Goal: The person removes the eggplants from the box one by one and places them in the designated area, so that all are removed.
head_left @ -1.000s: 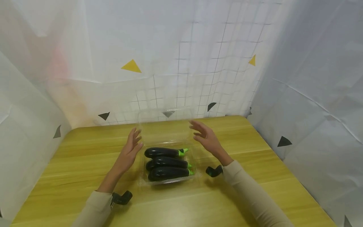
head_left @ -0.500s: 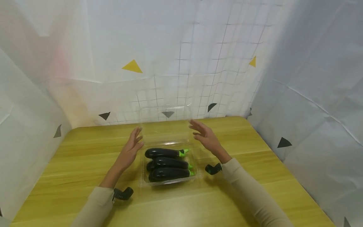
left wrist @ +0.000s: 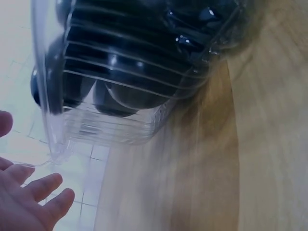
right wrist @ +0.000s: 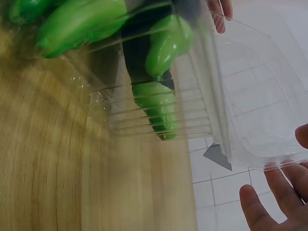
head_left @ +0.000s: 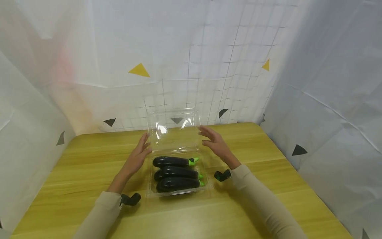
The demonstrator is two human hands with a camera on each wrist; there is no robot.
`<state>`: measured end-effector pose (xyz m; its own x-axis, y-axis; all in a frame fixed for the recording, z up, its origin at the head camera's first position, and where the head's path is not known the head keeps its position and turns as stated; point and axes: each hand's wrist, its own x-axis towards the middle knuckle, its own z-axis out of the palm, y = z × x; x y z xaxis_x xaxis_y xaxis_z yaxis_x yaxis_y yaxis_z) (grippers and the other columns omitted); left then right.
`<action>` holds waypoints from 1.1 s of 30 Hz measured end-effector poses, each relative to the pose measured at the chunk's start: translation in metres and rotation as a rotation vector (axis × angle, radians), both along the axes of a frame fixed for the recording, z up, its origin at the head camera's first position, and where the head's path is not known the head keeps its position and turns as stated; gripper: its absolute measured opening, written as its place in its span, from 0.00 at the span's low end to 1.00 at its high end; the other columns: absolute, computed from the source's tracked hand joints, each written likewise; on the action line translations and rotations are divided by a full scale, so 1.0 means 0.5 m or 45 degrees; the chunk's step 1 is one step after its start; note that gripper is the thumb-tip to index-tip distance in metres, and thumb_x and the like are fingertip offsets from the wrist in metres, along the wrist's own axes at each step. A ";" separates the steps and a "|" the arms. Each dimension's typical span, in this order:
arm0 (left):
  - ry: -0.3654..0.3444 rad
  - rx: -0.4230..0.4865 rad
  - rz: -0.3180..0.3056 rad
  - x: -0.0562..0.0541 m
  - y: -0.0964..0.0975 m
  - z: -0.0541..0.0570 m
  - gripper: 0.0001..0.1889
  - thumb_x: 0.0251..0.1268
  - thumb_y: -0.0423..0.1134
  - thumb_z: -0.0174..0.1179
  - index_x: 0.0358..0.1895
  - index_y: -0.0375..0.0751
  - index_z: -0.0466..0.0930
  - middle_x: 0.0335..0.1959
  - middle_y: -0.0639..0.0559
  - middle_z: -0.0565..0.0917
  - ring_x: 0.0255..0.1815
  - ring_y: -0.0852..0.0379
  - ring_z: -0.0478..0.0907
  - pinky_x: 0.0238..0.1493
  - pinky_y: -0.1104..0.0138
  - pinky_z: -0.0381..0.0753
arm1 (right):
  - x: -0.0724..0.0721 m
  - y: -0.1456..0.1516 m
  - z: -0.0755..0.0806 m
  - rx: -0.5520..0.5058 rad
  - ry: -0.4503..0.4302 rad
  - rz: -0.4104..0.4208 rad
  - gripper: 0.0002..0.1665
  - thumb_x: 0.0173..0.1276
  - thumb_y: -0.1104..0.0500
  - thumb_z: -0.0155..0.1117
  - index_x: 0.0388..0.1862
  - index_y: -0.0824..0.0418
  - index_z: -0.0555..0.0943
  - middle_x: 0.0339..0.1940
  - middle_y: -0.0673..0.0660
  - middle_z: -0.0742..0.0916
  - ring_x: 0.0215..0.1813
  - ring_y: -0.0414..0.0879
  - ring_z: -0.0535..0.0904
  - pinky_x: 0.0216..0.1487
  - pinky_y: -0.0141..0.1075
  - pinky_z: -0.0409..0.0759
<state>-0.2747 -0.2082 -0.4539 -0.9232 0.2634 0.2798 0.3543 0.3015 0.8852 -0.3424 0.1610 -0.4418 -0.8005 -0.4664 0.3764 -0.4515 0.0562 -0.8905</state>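
Both hands work a hinged plastic box: we see its clear lid point(head_left: 174, 137) standing raised at 12 o'clock, its top edge a little higher in the head view than half a second earlier, and two bright glare patches newly across it. Dark, green-capped eggplants point(head_left: 177, 172) lie at the centre in the clear tray point(head_left: 192, 190), as before. The left hand point(head_left: 135, 161) is at the lid's lower edge at 10 o'clock, the right hand point(head_left: 219, 146) at 2 o'clock, each with fingers loosely extended and thumb apart, clamped on nothing that we can make out; how firmly they touch the lid we cannot tell.

Overlap makes the eggplants hard to count. The wrist views crop the left hand at 8 o'clock and the right hand at 4 o'clock, and the tray blurs close to the right lens. The wooden table point(head_left: 89, 166) ends behind the lid at 12 o'clock, near the white back wall point(head_left: 104, 99); we find wood stretching outward past the hands toward 9 and 3 o'clock.
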 end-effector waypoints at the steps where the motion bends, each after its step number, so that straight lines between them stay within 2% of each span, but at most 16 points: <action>1: -0.011 0.001 0.003 -0.003 -0.001 -0.002 0.38 0.84 0.33 0.45 0.86 0.41 0.32 0.85 0.35 0.43 0.79 0.28 0.51 0.75 0.37 0.55 | -0.001 0.000 -0.001 0.012 -0.006 -0.014 0.38 0.76 0.77 0.55 0.83 0.66 0.60 0.80 0.65 0.68 0.77 0.62 0.66 0.70 0.57 0.72; 5: -0.063 0.047 0.003 -0.009 -0.002 -0.008 0.38 0.85 0.36 0.46 0.86 0.44 0.33 0.85 0.36 0.45 0.80 0.31 0.50 0.76 0.39 0.54 | -0.004 -0.002 -0.003 0.036 -0.038 -0.040 0.39 0.76 0.75 0.56 0.83 0.65 0.60 0.80 0.64 0.68 0.77 0.63 0.65 0.70 0.56 0.73; 9: -0.109 0.081 -0.002 -0.014 -0.003 -0.014 0.38 0.86 0.41 0.46 0.86 0.46 0.33 0.84 0.38 0.48 0.81 0.33 0.51 0.76 0.39 0.54 | -0.009 -0.005 -0.006 0.026 -0.057 -0.016 0.38 0.78 0.73 0.57 0.83 0.64 0.60 0.80 0.62 0.68 0.77 0.63 0.65 0.69 0.58 0.72; 15: -0.170 0.081 0.007 -0.023 -0.006 -0.022 0.38 0.87 0.46 0.46 0.86 0.50 0.32 0.84 0.38 0.49 0.82 0.35 0.50 0.77 0.39 0.52 | -0.019 -0.007 -0.019 0.025 -0.078 -0.012 0.37 0.78 0.71 0.57 0.83 0.67 0.59 0.80 0.67 0.68 0.76 0.62 0.67 0.69 0.60 0.71; 22: -0.250 0.095 0.036 -0.033 -0.007 -0.031 0.38 0.87 0.46 0.45 0.86 0.45 0.34 0.84 0.37 0.51 0.84 0.41 0.43 0.79 0.42 0.48 | -0.023 -0.011 -0.038 0.018 -0.177 -0.045 0.38 0.76 0.74 0.57 0.82 0.68 0.59 0.78 0.69 0.69 0.75 0.64 0.68 0.70 0.55 0.73; 28: -0.274 0.001 0.079 -0.042 -0.005 -0.041 0.38 0.87 0.49 0.43 0.86 0.40 0.34 0.83 0.35 0.52 0.83 0.39 0.46 0.80 0.45 0.46 | -0.025 -0.015 -0.050 0.020 -0.229 -0.041 0.37 0.77 0.74 0.55 0.82 0.70 0.59 0.77 0.71 0.70 0.76 0.65 0.67 0.69 0.53 0.74; 33: -0.299 -0.009 0.077 -0.044 -0.007 -0.046 0.39 0.87 0.53 0.42 0.85 0.38 0.34 0.83 0.36 0.51 0.83 0.39 0.46 0.80 0.46 0.45 | -0.027 -0.016 -0.056 -0.009 -0.276 -0.019 0.36 0.78 0.73 0.54 0.82 0.68 0.59 0.77 0.71 0.69 0.76 0.65 0.66 0.67 0.53 0.76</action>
<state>-0.2969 -0.2115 -0.4768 -0.9768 0.2070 0.0540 0.1202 0.3224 0.9389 -0.3557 0.1532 -0.4698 -0.8699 -0.4519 0.1976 -0.2483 0.0551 -0.9671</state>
